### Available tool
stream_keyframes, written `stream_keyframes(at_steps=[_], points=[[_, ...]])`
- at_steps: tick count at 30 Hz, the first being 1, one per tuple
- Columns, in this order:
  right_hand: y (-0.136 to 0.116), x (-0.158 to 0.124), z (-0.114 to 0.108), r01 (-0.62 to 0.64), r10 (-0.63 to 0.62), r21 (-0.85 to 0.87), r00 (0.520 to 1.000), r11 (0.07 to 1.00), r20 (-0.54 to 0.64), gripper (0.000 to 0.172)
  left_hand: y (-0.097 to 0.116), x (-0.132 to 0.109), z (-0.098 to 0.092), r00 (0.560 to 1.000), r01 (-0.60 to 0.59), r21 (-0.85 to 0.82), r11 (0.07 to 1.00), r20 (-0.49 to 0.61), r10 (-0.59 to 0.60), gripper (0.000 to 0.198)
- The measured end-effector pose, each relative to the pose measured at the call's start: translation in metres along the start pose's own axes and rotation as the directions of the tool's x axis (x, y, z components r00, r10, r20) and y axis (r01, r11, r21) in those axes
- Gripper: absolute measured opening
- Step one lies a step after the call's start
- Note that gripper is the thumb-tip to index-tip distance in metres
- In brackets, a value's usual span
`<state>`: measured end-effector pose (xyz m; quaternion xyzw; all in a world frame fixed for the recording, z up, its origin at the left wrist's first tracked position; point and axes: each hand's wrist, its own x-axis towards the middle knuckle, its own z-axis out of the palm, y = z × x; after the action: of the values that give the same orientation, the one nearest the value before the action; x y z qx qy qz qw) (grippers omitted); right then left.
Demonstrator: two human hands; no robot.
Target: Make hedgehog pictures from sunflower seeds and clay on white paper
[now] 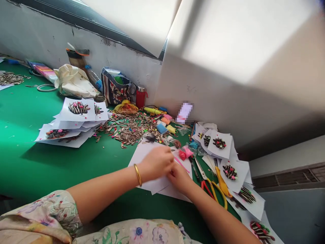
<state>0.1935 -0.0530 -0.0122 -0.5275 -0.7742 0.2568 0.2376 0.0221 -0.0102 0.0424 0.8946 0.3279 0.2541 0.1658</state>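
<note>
My left hand (157,163) and my right hand (180,178) meet above white paper sheets (142,154) on the green table. Both have their fingers bent and pressed together. Whatever lies between them is hidden, and the left hand is slightly blurred. Just beyond the right hand, a thin pink stick (182,165) rests on the paper. Lumps of red clay (182,155) and pink clay (188,151) lie behind it. A wide heap of striped sunflower seeds (132,130) spreads past the left hand.
Scissors (201,169), a black pen (194,169) and a yellow-handled tool (222,183) lie at right. Stacked cards with seed figures stand left (78,117) and right (231,174). A striped bag (114,89), a red flask (140,97) and a cloth bag (76,83) line the wall.
</note>
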Motion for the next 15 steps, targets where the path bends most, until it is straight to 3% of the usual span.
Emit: stream_keyframes(at_steps=[2, 4, 7, 10, 15], points=[[-0.004, 0.009, -0.001, 0.047, -0.046, -0.028, 0.999, 0.999, 0.023, 0.023, -0.038, 0.004, -0.009, 0.98, 0.183, 0.259, 0.948, -0.12, -0.157, 0.013], [-0.009, 0.018, -0.001, 0.062, -0.061, -0.059, 0.998, 0.996, 0.027, 0.025, -0.07, 0.006, -0.016, 0.922, 0.384, 0.417, 0.824, -0.225, -0.316, 0.023], [-0.018, 0.027, 0.001, 0.048, -0.045, -0.091, 0.999, 0.995, 0.03, 0.025, -0.103, 0.004, -0.017, 0.863, 0.503, 0.512, 0.696, -0.251, -0.439, 0.03], [-0.022, 0.03, 0.008, 0.049, -0.042, -0.141, 0.998, 0.989, 0.052, 0.024, -0.115, 0.003, -0.012, 0.846, 0.523, 0.523, 0.672, -0.224, -0.484, 0.031], [-0.022, 0.026, 0.02, 0.099, -0.083, -0.21, 0.993, 0.973, 0.085, 0.023, -0.114, 0.003, -0.007, 0.848, 0.525, 0.489, 0.697, -0.228, -0.478, 0.021]])
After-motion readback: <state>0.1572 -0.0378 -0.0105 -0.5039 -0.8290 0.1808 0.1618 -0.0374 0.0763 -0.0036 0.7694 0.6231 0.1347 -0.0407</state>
